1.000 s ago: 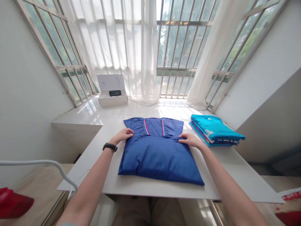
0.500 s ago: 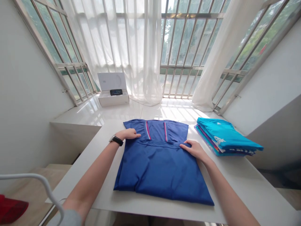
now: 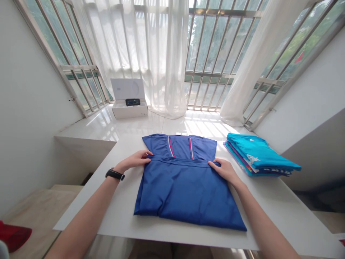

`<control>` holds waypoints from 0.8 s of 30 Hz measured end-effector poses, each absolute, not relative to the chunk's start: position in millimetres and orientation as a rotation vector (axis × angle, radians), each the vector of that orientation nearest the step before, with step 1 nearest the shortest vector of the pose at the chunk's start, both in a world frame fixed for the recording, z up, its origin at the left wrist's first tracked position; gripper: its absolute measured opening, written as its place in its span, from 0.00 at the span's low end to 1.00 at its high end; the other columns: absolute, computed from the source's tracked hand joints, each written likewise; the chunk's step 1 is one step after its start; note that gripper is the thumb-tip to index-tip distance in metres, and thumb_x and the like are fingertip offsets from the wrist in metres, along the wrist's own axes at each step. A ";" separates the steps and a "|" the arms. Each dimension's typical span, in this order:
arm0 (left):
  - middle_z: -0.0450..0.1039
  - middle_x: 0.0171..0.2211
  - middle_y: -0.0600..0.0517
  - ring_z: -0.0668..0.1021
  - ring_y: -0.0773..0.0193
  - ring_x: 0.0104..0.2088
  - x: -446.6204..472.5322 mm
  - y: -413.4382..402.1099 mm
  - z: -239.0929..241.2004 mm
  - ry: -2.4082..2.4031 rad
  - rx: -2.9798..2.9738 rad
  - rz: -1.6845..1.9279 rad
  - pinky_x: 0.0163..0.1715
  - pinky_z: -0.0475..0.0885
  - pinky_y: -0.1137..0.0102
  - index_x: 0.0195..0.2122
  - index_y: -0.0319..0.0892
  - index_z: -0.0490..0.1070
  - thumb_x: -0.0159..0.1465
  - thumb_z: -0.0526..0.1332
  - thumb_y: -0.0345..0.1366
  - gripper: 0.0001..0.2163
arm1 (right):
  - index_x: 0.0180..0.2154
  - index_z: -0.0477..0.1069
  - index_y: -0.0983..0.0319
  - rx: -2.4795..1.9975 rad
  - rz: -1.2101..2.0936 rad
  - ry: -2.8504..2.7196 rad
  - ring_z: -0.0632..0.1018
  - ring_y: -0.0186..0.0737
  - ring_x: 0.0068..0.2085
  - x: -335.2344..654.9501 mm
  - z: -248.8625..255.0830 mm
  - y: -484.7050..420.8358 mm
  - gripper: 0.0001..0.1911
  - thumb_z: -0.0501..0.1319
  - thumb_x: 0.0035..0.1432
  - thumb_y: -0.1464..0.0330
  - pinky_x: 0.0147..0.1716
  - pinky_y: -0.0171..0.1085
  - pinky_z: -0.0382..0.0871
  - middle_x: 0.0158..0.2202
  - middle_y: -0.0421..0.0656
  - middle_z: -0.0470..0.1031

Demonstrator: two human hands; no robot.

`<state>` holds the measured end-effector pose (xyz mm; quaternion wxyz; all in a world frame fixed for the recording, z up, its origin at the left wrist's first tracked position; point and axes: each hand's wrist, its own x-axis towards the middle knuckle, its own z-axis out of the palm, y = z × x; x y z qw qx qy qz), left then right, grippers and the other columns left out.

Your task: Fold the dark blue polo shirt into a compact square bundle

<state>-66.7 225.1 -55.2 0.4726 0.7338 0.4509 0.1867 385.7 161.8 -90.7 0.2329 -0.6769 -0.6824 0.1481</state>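
Observation:
A blue shirt (image 3: 185, 194) lies partly folded on the white table, its hem band running across the upper part. Beyond the band, sleeves and two red-and-white stripes show. At the band's left end, my left hand (image 3: 137, 159), with a black watch on the wrist, pinches the edge between thumb and fingers. My right hand (image 3: 222, 168) grips the same band near its right end, thumb on top. The undersides of the folded layers are hidden.
To the right sits a stack of folded turquoise and purple clothes (image 3: 260, 153). An open white box (image 3: 130, 111) with a black device stands on the window ledge. The white table (image 3: 113, 216) ends close in front of me. Something red (image 3: 16, 235) shows at lower left.
My left hand has moved left and slightly down, from lying over the shirt's left side to pinching the left end of the band. My right hand stays on the band.

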 end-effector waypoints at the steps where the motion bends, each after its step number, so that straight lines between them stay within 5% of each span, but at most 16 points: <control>1: 0.75 0.43 0.46 0.76 0.54 0.44 -65.6 226.6 -58.0 1.104 1.824 0.456 0.44 0.71 0.64 0.49 0.39 0.72 0.57 0.64 0.53 0.26 | 0.27 0.73 0.58 -1.866 0.407 -1.872 0.79 0.48 0.34 385.8 -91.4 162.1 0.25 0.54 0.58 0.45 0.35 0.40 0.67 0.31 0.45 0.81; 10: 0.67 0.25 0.56 0.70 0.65 0.25 -61.5 241.4 -87.9 1.243 1.856 0.484 0.24 0.65 0.71 0.47 0.39 0.70 0.60 0.58 0.55 0.24 | 0.30 0.75 0.58 -1.942 0.372 -1.807 0.80 0.50 0.39 388.3 -102.0 167.3 0.24 0.56 0.56 0.45 0.38 0.40 0.66 0.34 0.46 0.81; 19: 0.70 0.23 0.57 0.77 0.59 0.26 -68.8 187.6 -68.9 1.396 1.735 0.575 0.25 0.70 0.69 0.58 0.40 0.57 0.60 0.58 0.56 0.32 | 0.29 0.73 0.59 -1.896 0.365 -1.732 0.79 0.50 0.38 393.7 -101.1 164.4 0.24 0.59 0.51 0.45 0.37 0.39 0.66 0.33 0.46 0.80; 24: 0.73 0.26 0.54 0.78 0.58 0.29 -59.6 148.1 -68.0 1.531 1.893 0.631 0.32 0.71 0.66 0.55 0.40 0.62 0.60 0.58 0.47 0.25 | 0.30 0.74 0.60 -1.832 0.457 -1.747 0.79 0.48 0.35 403.3 -104.4 164.3 0.22 0.61 0.51 0.47 0.34 0.38 0.66 0.31 0.45 0.80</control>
